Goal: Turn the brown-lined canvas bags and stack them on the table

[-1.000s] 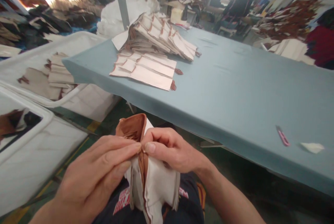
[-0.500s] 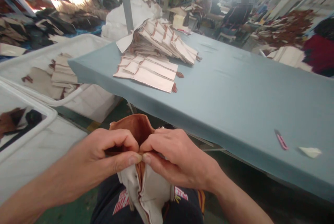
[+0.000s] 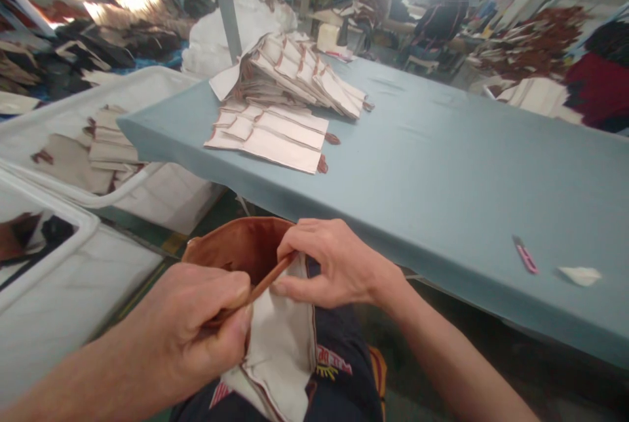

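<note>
Above my lap I hold an open-mouthed, pouch-like sewn piece [image 3: 280,330], cream outside with a brown inner side [image 3: 240,245] and brown seams. My left hand [image 3: 211,317] is closed on its brown rim at the near left. Farther along the same rim, my right hand [image 3: 334,265] pinches the edge between thumb and fingers. A short stretch of brown edging [image 3: 270,278] runs tight between the two hands. The lower part of the piece hangs down over my dark clothing, its end out of view.
A blue-covered table [image 3: 442,199] stands ahead, bearing stacked cream pieces [image 3: 295,75], a pink-handled cutter [image 3: 525,255] and a pale scrap [image 3: 580,275]. White bins [image 3: 147,189] with similar pieces stand on the left. A person [image 3: 439,22] sits farther back.
My hands, together at the rim before, are now apart: the left is lower and nearer, the right slightly up. The piece has turned, and its mouth shows wider.
</note>
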Demonstrator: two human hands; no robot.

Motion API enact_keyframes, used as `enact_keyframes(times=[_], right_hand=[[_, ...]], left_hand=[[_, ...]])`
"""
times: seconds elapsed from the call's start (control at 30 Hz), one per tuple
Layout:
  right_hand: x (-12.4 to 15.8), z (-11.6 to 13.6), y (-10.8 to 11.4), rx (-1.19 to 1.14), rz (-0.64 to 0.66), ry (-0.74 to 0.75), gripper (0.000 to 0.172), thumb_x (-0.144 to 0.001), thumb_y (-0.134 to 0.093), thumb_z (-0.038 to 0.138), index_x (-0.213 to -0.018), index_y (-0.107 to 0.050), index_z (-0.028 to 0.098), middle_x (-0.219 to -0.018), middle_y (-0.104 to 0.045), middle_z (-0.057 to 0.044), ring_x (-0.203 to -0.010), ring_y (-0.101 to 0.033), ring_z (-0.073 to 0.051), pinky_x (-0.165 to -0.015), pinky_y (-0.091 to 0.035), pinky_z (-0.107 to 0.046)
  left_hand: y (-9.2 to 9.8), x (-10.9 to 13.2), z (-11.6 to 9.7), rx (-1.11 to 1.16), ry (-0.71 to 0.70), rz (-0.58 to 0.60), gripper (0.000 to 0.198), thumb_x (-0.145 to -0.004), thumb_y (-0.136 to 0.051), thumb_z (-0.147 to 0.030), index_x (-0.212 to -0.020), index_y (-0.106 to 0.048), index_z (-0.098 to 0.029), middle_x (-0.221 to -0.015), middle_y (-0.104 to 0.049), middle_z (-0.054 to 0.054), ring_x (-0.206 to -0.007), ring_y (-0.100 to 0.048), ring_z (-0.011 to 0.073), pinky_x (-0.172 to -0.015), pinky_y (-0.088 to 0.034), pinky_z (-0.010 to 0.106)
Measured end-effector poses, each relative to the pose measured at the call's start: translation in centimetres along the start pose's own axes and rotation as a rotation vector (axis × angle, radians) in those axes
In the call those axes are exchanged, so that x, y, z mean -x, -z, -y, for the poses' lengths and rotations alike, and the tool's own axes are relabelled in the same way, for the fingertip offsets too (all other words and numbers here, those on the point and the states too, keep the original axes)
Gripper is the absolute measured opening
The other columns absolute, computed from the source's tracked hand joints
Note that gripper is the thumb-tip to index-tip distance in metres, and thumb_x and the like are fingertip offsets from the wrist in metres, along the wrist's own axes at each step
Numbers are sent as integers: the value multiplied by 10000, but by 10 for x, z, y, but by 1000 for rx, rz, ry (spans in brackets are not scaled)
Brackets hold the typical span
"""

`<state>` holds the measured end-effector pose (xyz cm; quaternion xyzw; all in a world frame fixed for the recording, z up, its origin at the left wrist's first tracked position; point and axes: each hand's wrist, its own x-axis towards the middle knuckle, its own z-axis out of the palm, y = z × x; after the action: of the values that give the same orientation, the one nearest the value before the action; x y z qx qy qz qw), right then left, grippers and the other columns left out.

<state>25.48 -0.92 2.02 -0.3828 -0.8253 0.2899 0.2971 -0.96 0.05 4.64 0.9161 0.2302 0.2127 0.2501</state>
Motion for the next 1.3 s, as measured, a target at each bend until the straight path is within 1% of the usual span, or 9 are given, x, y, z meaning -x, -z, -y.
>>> enact_keyframes(times=[0.17,0.27,0.4,0.5,0.63,0.73,1.03,1.17,1.3], right_hand=[[2,-33,0,-266,15,-156,419,-970,-800,597,-926,-735,185,-854,-742,-9,-723,-577,-142,-714,-439,-272],[4,-21,4,-410,19,-130,387,-1014,-786,550,-922,-738,178,-832,-724,3,-701,-569,-123,-691,-448,-252],[-3,14,12,-400,-58,39,265,-1091,-717,361,-893,-714,186,-819,-704,16,-704,-570,-106,-718,-457,-245],[-11,32,14,-372,-96,118,204,-1062,-726,280,-879,-696,193,-821,-697,21,-734,-580,-108,-731,-463,-244],[-15,34,8,-507,-91,10,177,-1027,-721,260,-868,-676,193,-774,-636,47,-651,-512,-87,-633,-424,-226],[-13,27,4,-551,-77,-17,185,-1017,-742,275,-871,-659,196,-781,-616,45,-638,-479,-87,-597,-383,-230],[-13,13,0,-574,-89,-109,357,-998,-807,415,-817,-571,217,-730,-499,67,-650,-415,-100,-593,-330,-241],[-13,7,0,-632,-32,-188,398,-975,-836,484,-818,-594,210,-712,-495,77,-621,-390,-94,-569,-328,-243],[-17,5,-2,-652,-6,-145,507,-908,-885,623,-816,-602,212,-721,-511,75,-623,-405,-94,-560,-317,-244]], left_hand=[[-2,28,14,4,157,-48,413,-1091,-462,-256,-678,-459,-237,-582,-438,-64,-477,-471,95,-513,-302,302],[2,38,24,-63,223,-145,397,-1082,-467,-238,-686,-448,-232,-586,-408,-69,-492,-432,87,-550,-300,299],[15,31,37,-190,225,-205,404,-1070,-493,-259,-667,-496,-228,-580,-438,-64,-534,-423,93,-589,-296,293],[26,14,38,-112,213,-144,440,-1098,-473,-252,-669,-565,-212,-602,-514,-71,-563,-477,84,-608,-336,253],[30,-6,35,201,198,-34,395,-1142,-411,-288,-990,-764,-194,-914,-785,-67,-814,-709,128,-786,-507,177],[23,-15,36,347,139,32,364,-1119,-466,-370,-1092,-788,-203,-1035,-837,-9,-933,-767,190,-875,-565,222],[1,-32,29,449,155,16,248,-1038,-617,-323,-847,-719,-202,-766,-714,-33,-691,-633,142,-646,-501,199],[3,-35,25,425,159,8,282,-1045,-595,-263,-794,-709,-206,-705,-660,-68,-617,-578,103,-578,-449,165],[8,-31,17,440,165,29,297,-1065,-569,-254,-799,-695,-213,-742,-669,-67,-636,-589,97,-579,-446,156]])
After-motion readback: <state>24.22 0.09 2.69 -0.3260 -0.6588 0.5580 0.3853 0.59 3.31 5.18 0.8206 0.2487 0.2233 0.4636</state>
